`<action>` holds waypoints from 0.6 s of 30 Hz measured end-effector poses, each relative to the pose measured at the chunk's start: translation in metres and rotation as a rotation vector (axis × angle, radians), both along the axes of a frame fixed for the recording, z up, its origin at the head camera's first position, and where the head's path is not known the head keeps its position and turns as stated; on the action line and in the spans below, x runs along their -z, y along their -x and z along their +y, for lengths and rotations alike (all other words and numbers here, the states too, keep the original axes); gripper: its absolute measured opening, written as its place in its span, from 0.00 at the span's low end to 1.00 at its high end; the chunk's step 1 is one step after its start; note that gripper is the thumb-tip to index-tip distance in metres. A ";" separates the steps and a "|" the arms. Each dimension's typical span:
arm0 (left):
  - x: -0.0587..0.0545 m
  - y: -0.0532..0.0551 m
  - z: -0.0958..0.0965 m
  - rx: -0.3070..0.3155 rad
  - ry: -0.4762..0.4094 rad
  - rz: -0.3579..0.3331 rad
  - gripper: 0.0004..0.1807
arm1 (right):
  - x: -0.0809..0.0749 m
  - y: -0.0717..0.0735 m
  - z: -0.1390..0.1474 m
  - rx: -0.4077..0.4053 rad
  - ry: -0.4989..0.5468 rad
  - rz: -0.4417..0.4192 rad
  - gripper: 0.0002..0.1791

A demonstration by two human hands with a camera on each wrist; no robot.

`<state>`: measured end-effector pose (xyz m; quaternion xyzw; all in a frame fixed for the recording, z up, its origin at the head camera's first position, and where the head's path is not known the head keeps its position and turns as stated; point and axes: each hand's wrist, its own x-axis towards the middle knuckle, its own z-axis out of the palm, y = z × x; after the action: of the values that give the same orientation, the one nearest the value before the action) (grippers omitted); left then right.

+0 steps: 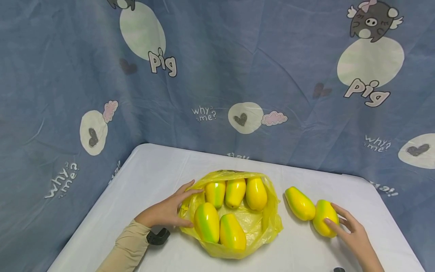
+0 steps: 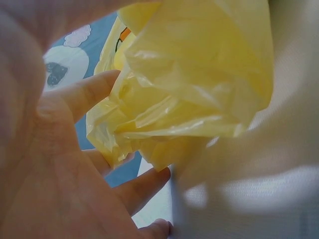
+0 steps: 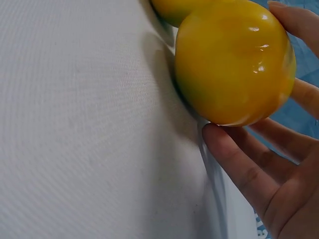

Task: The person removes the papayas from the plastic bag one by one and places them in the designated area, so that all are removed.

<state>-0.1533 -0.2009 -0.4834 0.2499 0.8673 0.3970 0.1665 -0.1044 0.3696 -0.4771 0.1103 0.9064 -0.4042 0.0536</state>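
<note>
On the white table lies a spread yellow plastic bag, its mouth opened wide around several glossy yellow-green papayas. My left hand touches the bag's left rim, fingers fairly straight and spread. In the left wrist view, crinkled yellow plastic lies against those fingers and hides most of what is inside. Right of the bag, my right hand holds a papaya between thumb and fingers. That papaya fills much of the right wrist view. Another papaya lies against its left side.
A black wrist strap shows beside my left sleeve. The white tabletop has a rounded corner at the back left. Behind it hangs a blue curtain printed with pigs and words.
</note>
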 end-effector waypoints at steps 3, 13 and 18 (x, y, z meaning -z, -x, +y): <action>0.000 0.000 0.001 0.002 -0.005 0.003 0.54 | 0.000 -0.001 0.000 0.007 0.001 0.014 0.47; -0.002 -0.001 0.000 0.005 -0.006 0.002 0.54 | 0.001 -0.004 0.000 0.065 -0.087 0.122 0.42; -0.003 -0.001 0.001 0.003 -0.007 -0.003 0.54 | 0.001 -0.006 0.001 0.094 -0.104 0.180 0.40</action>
<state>-0.1521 -0.2004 -0.4807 0.2512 0.8652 0.4004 0.1673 -0.0985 0.3706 -0.4782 0.1183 0.9212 -0.3669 -0.0530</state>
